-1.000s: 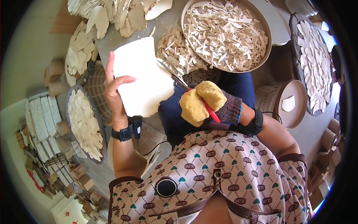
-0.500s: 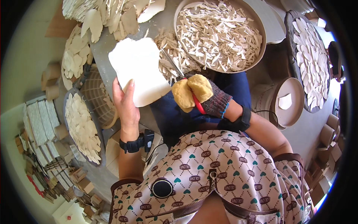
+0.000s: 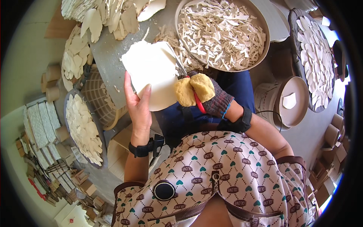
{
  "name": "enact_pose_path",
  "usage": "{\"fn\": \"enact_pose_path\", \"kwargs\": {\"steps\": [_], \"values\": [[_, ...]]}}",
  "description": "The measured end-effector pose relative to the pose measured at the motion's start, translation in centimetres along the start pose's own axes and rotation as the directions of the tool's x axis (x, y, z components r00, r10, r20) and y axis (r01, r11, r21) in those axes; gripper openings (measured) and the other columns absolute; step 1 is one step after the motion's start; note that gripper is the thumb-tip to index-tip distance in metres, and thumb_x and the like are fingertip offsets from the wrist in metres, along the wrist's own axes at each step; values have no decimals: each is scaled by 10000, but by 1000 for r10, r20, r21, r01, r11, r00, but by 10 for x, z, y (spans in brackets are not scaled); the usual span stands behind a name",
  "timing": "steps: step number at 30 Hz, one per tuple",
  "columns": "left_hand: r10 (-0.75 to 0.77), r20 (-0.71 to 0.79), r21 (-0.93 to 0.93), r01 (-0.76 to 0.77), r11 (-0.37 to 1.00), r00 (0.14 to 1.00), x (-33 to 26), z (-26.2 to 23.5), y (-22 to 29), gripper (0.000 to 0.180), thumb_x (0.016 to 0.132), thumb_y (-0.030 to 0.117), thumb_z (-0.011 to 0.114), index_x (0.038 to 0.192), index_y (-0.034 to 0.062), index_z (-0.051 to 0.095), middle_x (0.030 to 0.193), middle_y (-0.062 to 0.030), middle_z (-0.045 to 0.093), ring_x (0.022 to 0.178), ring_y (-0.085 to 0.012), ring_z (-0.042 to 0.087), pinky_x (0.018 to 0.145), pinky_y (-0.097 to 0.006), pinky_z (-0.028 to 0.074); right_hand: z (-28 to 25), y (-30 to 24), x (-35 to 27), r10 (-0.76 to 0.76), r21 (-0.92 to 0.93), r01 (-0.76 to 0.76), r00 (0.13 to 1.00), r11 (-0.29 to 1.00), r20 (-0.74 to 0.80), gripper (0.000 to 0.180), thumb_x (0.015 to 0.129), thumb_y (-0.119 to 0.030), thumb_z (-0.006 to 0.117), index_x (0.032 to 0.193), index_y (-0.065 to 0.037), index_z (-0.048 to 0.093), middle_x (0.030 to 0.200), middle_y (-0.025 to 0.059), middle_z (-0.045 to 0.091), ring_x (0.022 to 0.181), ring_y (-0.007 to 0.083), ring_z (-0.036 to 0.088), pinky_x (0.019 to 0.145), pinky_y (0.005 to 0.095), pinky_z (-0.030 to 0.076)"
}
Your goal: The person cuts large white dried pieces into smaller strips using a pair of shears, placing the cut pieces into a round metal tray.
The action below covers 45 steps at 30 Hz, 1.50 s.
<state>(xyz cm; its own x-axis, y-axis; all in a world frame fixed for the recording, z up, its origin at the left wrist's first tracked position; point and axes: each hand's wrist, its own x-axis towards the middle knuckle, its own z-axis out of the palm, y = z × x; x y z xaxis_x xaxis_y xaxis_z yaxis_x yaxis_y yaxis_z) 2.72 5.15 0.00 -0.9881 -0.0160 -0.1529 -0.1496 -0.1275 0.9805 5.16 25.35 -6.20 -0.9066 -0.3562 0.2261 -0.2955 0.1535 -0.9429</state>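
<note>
A smooth, matt white sheet [image 3: 153, 73], thin and roughly rectangular with rounded corners, is held up over the person's lap, in front of the near edge of a grey slab [image 3: 109, 56] that carries loose white offcuts. The left hand [image 3: 139, 108] is bare and closed on the sheet's lower left edge, thumb on the face and fingers behind, a black band at the wrist. The right hand [image 3: 204, 94] wears a knitted glove, dark at the cuff with a thick yellow, spongy-looking coating over palm and fingers; it is clenched around the red handles of scissors [image 3: 189, 85], whose thin metal blades meet the sheet's right edge; how far the blades are parted cannot be told. The two hands sit close together, one on each side of the sheet. Beyond them, at the slab's far right, a large round metal bowl [image 3: 261, 49] is heaped with angular white shards and slivers. Flat, petal-shaped white cutouts lie stacked on the slab's far left corner and fill a shallow dark tray [image 3: 98, 151] at the left, beside a woven basket [image 3: 96, 96]. Another dark round tray [image 3: 298, 98] of petal shapes sits at the far right, with a pale bucket [image 3: 270, 102] holding one white piece below it.
</note>
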Motion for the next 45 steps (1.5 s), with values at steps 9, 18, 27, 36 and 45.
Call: {"fn": "enact_pose_path", "kwargs": {"steps": [9,18,27,36,45], "values": [[-16,17,65,15,998,1000,1,-3,-4,781,770,-57,584,1402,42,136,1399,-139,261,1230,-197,345,1010,-333,313,-3,-10,0,170,273,-163,985,948,-3,222,875,-177,570,1032,-20,563,985,60,610,896,124,588,794,273,486],[-98,129,100,86,991,987,7,-11,15,802,747,-88,569,1406,51,134,1366,-133,321,1201,-204,388,998,-330,330,10,16,-3,252,633,-184,968,752,-18,255,801,-117,599,1042,-48,553,982,104,612,931,238,581,827,324,461],[-113,75,40,111,993,991,16,-34,20,703,761,-60,577,1367,24,231,1270,-157,426,1139,-212,457,965,-329,382,-19,-5,-6,151,488,-198,979,850,134,260,833,-127,579,1065,-19,538,1045,97,592,941,197,585,833,309,471],[-106,65,37,104,994,992,29,-43,29,577,790,2,579,1303,-38,317,1232,-160,456,1113,-215,480,944,-337,402,-16,3,-14,208,530,-260,965,807,157,197,885,-135,544,1032,-4,565,1014,79,610,931,146,596,835,277,483],[-6,124,-15,8,1000,992,35,-71,28,386,783,-40,570,1164,-18,514,1213,-135,508,1078,-197,515,959,-330,387,-13,-4,-10,269,851,-382,916,362,297,155,774,-109,626,895,-15,604,864,94,639,797,166,611,733,279,489]]}}
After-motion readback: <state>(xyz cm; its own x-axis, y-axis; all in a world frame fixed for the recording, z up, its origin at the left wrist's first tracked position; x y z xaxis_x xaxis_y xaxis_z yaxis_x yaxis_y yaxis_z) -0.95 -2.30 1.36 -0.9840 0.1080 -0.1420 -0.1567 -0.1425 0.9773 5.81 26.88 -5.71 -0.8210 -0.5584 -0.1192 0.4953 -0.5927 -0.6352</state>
